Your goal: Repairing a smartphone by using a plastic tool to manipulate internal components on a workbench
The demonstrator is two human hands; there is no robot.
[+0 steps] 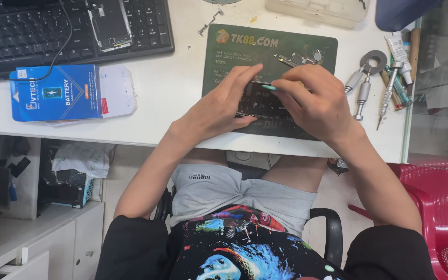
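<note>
An opened phone [261,101], dark with its inner parts showing, lies on a dark green work mat [224,62] near the front edge of the white surface [172,88]. The left hand [219,106] steadies it, fingers [247,78] bent over its upper edge and thumb pressed along the lower side. The right hand [315,101] hovers above the phone's right half, its fingers clenched on a thin teal-tipped tool [269,87] that points at the phone's top edge.

Just beyond the hands, small metal parts [299,58] rest on the mat. To the right lie several screwdrivers [361,93] and a small tube [399,49]. On the left, a blue battery box [55,92] sits below a black keyboard [32,31], which carries a bare phone frame [110,23]. A clear plastic case [317,10] lies at the far edge.

Beneath the surface are white shelves [53,228] with clutter; a red plastic chair [442,207] stands at the right.
</note>
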